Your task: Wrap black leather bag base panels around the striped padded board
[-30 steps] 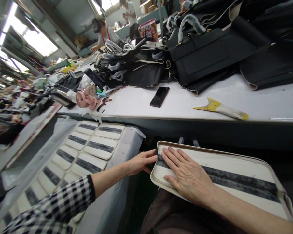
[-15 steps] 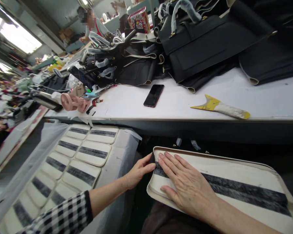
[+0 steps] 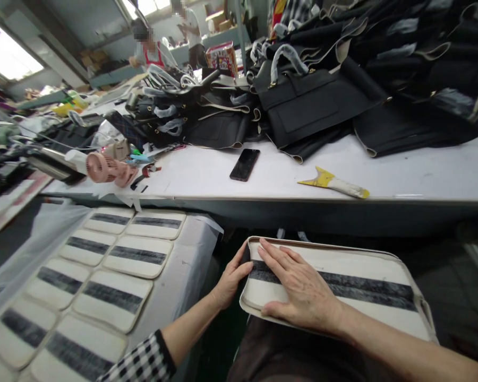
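Observation:
Across my lap lies a long cream bag panel [image 3: 366,265] with a raised rim and a dark stripe along its middle. My left hand [image 3: 233,276] grips its left end, thumb at the edge and fingers behind the rim, partly hidden. Palm down, my right hand [image 3: 302,292] rests flat on the panel near that same end, its fingers stretched toward the far left corner. To the left, several smaller cream pieces [image 3: 113,294] with dark stripes lie in two rows on a covered surface [image 3: 183,270].
Beyond the panel runs a white table [image 3: 199,172]. On it are a phone [image 3: 245,164], a yellow-ended scraper-like tool [image 3: 334,183], a pink fan [image 3: 109,168] and a pile of black bags [image 3: 310,106]. Two people [image 3: 149,50] are in the background.
The camera view has shifted, so table items sit further left and more of the bag pile shows. Both hands keep their places on the panel, with little visible movement.

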`<state>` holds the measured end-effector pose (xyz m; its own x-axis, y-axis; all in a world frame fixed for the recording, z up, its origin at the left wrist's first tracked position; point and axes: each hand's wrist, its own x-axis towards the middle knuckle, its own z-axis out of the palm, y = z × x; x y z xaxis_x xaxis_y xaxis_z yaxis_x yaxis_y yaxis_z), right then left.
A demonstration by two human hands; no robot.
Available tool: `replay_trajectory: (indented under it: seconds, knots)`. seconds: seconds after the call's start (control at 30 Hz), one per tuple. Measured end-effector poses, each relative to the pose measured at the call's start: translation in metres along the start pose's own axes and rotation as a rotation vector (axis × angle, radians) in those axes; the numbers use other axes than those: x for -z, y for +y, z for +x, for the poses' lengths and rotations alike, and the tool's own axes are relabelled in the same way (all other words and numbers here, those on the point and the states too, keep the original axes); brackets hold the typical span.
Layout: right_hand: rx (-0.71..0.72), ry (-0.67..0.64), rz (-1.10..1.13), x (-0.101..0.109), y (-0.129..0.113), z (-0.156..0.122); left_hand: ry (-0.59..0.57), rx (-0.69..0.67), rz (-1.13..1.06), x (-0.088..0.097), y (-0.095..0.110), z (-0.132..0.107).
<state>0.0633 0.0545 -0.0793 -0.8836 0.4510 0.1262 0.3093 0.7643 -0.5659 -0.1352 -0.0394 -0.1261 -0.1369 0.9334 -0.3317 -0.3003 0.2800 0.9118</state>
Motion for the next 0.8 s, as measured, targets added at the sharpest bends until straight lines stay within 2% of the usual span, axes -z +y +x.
replay_trajectory:
  seconds: [0.1,0.2,0.27,0.37,0.4,0.47,0.53,0.6,0.67,0.73,0.8]
  knots:
    - [-0.039,0.103,0.117,0.005,0.001,-0.005,-0.056,-0.033,0.119,0.001,0.004,0.004]
    - [-0.111,0.295,0.41,0.011,0.004,-0.01,-0.075,-0.09,0.352,0.002,0.011,0.009]
    - [-0.247,0.495,0.779,0.014,0.009,-0.01,-0.05,-0.235,0.618,0.004,0.019,0.012]
    - [-0.463,0.731,1.289,0.018,0.017,-0.005,-0.069,-0.612,1.081,-0.003,0.038,0.015]
    - [-0.5,0.768,1.371,0.021,0.018,-0.003,-0.131,-0.729,1.203,-0.009,0.047,0.015]
    - [-0.505,0.759,1.481,0.033,0.017,-0.004,-0.351,-0.868,1.372,-0.03,0.062,0.015]
    - [-0.452,0.722,1.632,0.052,0.014,-0.012,-0.604,-0.855,1.479,-0.058,0.074,0.017]
    - [-0.366,0.727,1.675,0.075,0.017,-0.028,-0.747,-0.772,1.559,-0.087,0.082,0.02]
    - [-0.353,0.871,1.532,0.093,0.032,-0.053,-0.77,-0.729,1.597,-0.114,0.084,0.024]
    - [-0.489,1.099,1.323,0.099,0.059,-0.083,-0.767,-0.737,1.591,-0.134,0.082,0.026]
    - [-0.688,1.256,1.161,0.09,0.09,-0.112,-0.761,-0.737,1.58,-0.148,0.078,0.026]
